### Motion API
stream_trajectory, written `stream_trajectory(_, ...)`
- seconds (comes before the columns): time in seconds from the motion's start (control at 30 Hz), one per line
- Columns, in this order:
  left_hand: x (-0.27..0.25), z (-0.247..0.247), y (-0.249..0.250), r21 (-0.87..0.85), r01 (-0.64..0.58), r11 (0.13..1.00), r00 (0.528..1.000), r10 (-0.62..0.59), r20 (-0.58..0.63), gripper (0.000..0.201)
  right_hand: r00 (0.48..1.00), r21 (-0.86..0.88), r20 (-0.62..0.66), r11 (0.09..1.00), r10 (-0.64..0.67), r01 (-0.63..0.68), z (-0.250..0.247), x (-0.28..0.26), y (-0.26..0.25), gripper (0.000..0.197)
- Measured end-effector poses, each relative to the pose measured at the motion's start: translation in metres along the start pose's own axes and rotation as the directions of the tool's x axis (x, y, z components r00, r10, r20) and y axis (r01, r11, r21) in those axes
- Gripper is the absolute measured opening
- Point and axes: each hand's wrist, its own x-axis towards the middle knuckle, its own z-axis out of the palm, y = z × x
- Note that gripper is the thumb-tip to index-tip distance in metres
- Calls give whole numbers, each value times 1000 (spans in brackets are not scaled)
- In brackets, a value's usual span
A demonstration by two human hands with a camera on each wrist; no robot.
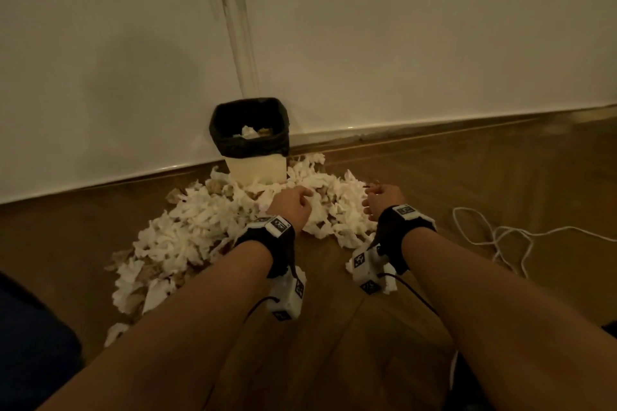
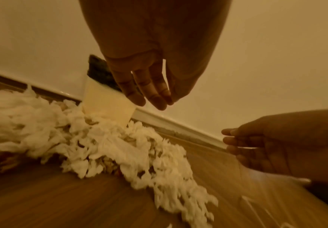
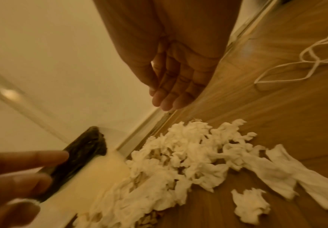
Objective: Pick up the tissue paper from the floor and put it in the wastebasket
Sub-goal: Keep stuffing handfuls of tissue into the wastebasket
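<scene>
My left hand & right hand hover over the heap of crumpled white tissue paper on the wood floor, fingers relaxed, holding nothing. Pile lies around the cream wastebasket w/ black bag liner by the wall; some tissue inside.
</scene>
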Motion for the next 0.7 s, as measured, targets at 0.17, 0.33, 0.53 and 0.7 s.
stream_trajectory(0.17, 7, 56, -8, 79, -8, 997, 981, -8, 193, 26, 989, -26, -55, 990, 139, -141, -11, 19, 52, 22)
stream_trajectory(0.33, 8, 113, 0, 155, -107, 982, 906, 32, 422, 25, 962, -54, -71, 962, 264, -268, -22, 32, 106, 20)
stream_trajectory(0.53, 10, 172, 10, 279, -303, 911, 789, 76, 609, 28, 920, -110, -65, 914, 386, -391, -24, 36, 149, 22)
stream_trajectory(0.7, 12, 200, 2, 430, -360, 828, 763, -4, 647, 28, 943, -303, -72, 893, 326, -332, -13, 36, 169, 36)
